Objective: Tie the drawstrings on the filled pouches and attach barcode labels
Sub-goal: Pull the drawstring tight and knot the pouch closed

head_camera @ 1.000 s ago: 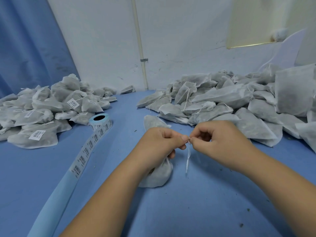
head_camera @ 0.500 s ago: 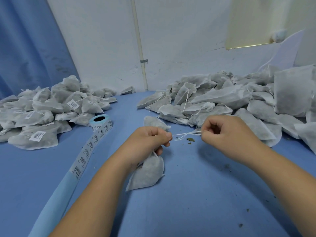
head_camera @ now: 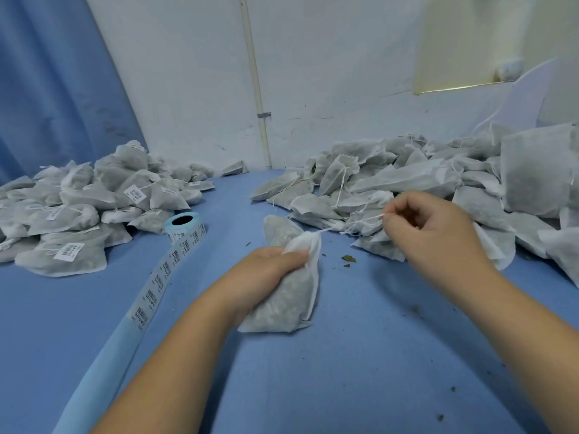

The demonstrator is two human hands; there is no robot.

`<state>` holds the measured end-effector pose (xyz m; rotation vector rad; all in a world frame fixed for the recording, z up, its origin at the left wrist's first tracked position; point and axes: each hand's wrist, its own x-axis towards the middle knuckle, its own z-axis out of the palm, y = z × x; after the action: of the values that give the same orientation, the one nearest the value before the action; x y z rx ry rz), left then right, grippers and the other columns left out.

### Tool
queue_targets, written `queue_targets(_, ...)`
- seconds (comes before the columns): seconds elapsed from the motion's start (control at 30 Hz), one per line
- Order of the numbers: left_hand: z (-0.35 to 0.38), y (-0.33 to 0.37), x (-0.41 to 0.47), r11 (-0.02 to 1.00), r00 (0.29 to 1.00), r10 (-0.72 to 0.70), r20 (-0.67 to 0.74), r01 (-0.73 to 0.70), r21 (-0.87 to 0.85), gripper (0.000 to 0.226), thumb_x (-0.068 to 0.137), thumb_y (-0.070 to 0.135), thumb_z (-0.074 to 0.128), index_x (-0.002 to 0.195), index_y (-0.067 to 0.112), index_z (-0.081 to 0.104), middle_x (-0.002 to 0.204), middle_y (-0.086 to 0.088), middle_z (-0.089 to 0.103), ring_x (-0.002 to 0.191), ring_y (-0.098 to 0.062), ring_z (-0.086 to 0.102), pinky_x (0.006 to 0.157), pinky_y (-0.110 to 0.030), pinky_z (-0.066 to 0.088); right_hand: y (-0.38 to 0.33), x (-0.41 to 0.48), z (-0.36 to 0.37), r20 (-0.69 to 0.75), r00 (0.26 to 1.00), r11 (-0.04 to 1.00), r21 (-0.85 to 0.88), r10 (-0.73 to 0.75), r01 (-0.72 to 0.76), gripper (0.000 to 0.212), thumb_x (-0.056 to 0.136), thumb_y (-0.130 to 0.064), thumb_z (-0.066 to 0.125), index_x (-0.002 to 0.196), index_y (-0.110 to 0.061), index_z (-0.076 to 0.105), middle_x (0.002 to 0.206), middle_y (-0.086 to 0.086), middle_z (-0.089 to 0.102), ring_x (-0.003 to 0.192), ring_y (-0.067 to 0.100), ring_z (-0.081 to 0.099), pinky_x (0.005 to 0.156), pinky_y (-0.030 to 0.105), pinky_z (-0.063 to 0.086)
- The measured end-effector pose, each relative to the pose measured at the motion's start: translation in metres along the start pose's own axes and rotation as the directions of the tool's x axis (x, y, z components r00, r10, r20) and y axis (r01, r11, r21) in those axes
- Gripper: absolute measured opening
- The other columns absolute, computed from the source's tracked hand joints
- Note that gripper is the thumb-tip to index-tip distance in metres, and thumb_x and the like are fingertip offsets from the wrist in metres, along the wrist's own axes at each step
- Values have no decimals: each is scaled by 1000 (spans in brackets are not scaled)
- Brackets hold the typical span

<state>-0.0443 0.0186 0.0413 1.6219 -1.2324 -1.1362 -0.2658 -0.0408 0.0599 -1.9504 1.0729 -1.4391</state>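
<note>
A filled white mesh pouch (head_camera: 286, 297) lies on the blue table (head_camera: 360, 355) in the centre. My left hand (head_camera: 266, 270) grips it just below its gathered neck. From the neck a white drawstring (head_camera: 354, 222) runs taut up and to the right, where my right hand (head_camera: 435, 236) pinches its end. A second pouch (head_camera: 279, 228) lies just behind the held one.
A pile of labelled pouches (head_camera: 72, 211) fills the left side. Unlabelled pouches (head_camera: 423, 186) are heaped at the right and back. A roll of barcode labels (head_camera: 183, 227) stands left of centre, its strip (head_camera: 153, 286) trailing toward the front edge. Leaf crumbs (head_camera: 347, 260) dot the table.
My right hand has pulled the drawstring farther right and up, drawing it taut. My left hand has shifted from the string down onto the pouch's neck, which is now cinched.
</note>
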Motion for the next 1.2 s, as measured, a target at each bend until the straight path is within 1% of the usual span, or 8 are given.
queue_targets(0.07, 9, -1, 2, 999, 998, 12, -68, -15, -51, 35, 97, 44, 55, 98, 12, 70, 91, -5, 77, 81, -14, 72, 74, -25, 56, -6, -8, 8, 51, 993, 993, -50, -108, 111, 17, 78, -9, 64, 67, -22, 61, 61, -12, 57, 59, 5, 50, 56, 15, 37)
queue_targets(0.2, 25, 3, 7, 980, 990, 35, -137, -61, -190, 38, 102, 45, 45, 119, 19, 66, 112, -3, 74, 106, -20, 69, 101, -40, 50, -11, -24, 24, 229, 923, 913, -199, -310, 356, 13, 76, -9, 70, 71, -19, 63, 71, -11, 52, 66, 6, 50, 62, 26, 42)
queue_targets(0.43, 39, 6, 4, 986, 963, 116, -243, -142, -89, 47, 103, 53, 31, 133, 28, 57, 126, 0, 66, 119, -19, 60, 108, -43, 42, -13, -32, 29, 355, 866, 851, -263, -353, 454, 5, 80, -12, 69, 77, -16, 67, 77, -5, 56, 69, 16, 55, 63, 43, 50)
queue_targets(0.63, 45, 8, 2, 969, 910, 235, -342, -191, 158, 44, 103, 53, 28, 126, 31, 59, 110, 14, 56, 107, -7, 53, 79, -19, 34, -17, -34, 30, 422, 825, 755, -377, -376, 537, 4, 81, -18, 67, 77, -16, 68, 76, -1, 58, 69, 22, 59, 54, 40, 50)
queue_targets(0.77, 43, 11, 2, 989, 972, 125, -199, -138, -54, 42, 100, 55, 36, 116, 26, 62, 114, 8, 64, 103, -6, 61, 92, -25, 41, -12, -31, 30, 463, 820, 747, -399, -337, 532, 11, 88, -25, 59, 89, -22, 69, 82, -3, 56, 79, 22, 58, 60, 37, 47)
queue_targets(0.9, 37, 11, -3, 916, 985, 165, 43, -137, -377, 36, 79, 29, 58, 106, 5, 56, 100, -19, 60, 96, -29, 61, 93, -40, 45, -7, -30, 29, 448, 849, 831, -330, -279, 447, 23, 92, -25, 56, 109, -34, 68, 86, -7, 53, 83, 14, 54, 69, 36, 47)
queue_targets(1.07, 25, 8, -17, 881, 986, 149, -80, -170, -441, 48, 73, 9, 57, 115, -15, 55, 103, -25, 65, 97, -33, 64, 94, -44, 49, -9, -32, 36, 443, 864, 946, -92, -240, 310, 37, 90, -13, 60, 113, -40, 68, 81, -10, 53, 80, 3, 50, 73, 16, 39)
queue_targets(1.2, 3, -2, -43, 889, 973, 66, -220, -158, -429, 25, 86, 3, 53, 107, 6, 66, 96, -16, 74, 86, -27, 69, 79, -39, 53, -21, -43, 52, 414, 891, 982, 115, -186, 152, 38, 87, -5, 64, 95, -42, 69, 82, -15, 59, 78, 6, 56, 69, 11, 38)
